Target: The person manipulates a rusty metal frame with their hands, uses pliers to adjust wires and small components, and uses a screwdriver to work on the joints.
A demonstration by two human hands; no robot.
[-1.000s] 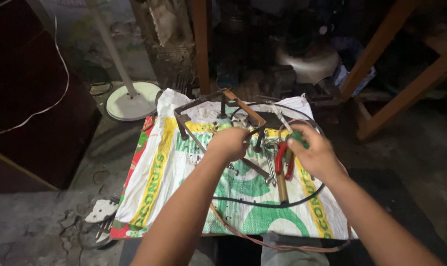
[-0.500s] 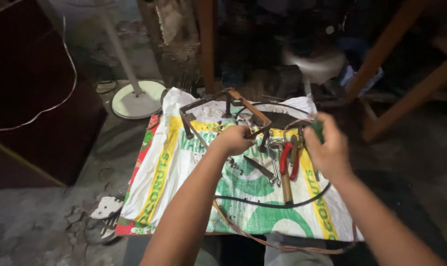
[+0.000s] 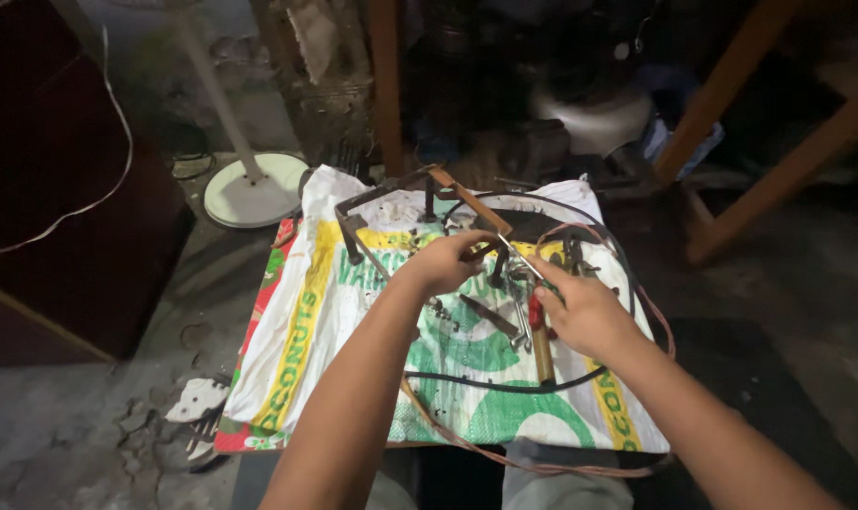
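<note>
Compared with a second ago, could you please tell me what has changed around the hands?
The right hand has drawn nearer the left hand, and a thin metal rod now spans between their fingertips. The red-handled pliers, black cable and printed sack lie as before.

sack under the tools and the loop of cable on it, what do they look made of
The sack looks like woven plastic: white, printed, creased with a slight sheen. The cable looks rubber- or plastic-sheathed: black, smooth, bending in an easy curve.
</note>
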